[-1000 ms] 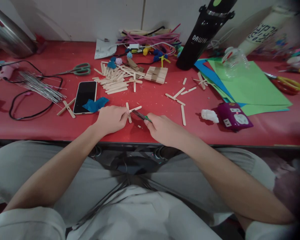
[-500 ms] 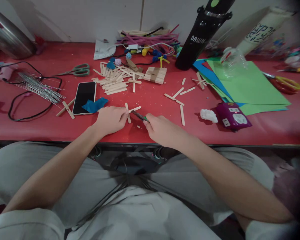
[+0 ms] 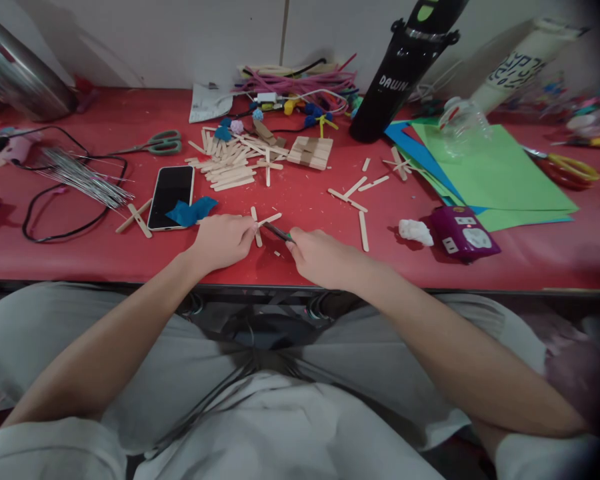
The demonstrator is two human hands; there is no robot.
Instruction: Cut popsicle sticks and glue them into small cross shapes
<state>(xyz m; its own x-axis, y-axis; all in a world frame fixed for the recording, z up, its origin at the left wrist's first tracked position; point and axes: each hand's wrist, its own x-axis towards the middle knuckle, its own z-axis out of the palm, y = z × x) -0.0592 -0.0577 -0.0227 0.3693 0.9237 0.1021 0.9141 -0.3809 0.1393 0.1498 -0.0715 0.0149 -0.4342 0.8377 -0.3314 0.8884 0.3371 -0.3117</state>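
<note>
My left hand (image 3: 225,240) is closed, its thumb and fingertips pinching a pair of crossed craft sticks (image 3: 271,218) against the red tabletop. From the right, my right hand (image 3: 323,259) wraps round a slim cutter knife (image 3: 280,232) with a dark front and a bit of green near the grip. The knife's tip meets the sticks close to my left fingertips; whether it cuts into the wood is too small to tell. A small wood scrap (image 3: 277,253) lies just below the knife.
Behind my hands lie a pile of craft sticks (image 3: 230,160) and a stick panel (image 3: 310,153). A phone (image 3: 170,193) with blue cloth (image 3: 193,212) is at left, beside wires (image 3: 83,177). Rightward are loose sticks (image 3: 363,231), a purple socket box (image 3: 464,233), coloured paper (image 3: 520,173) and a black bottle (image 3: 387,87).
Both hands keep their grips in nearly the same place. The view has shifted slightly; nothing else has visibly moved.
</note>
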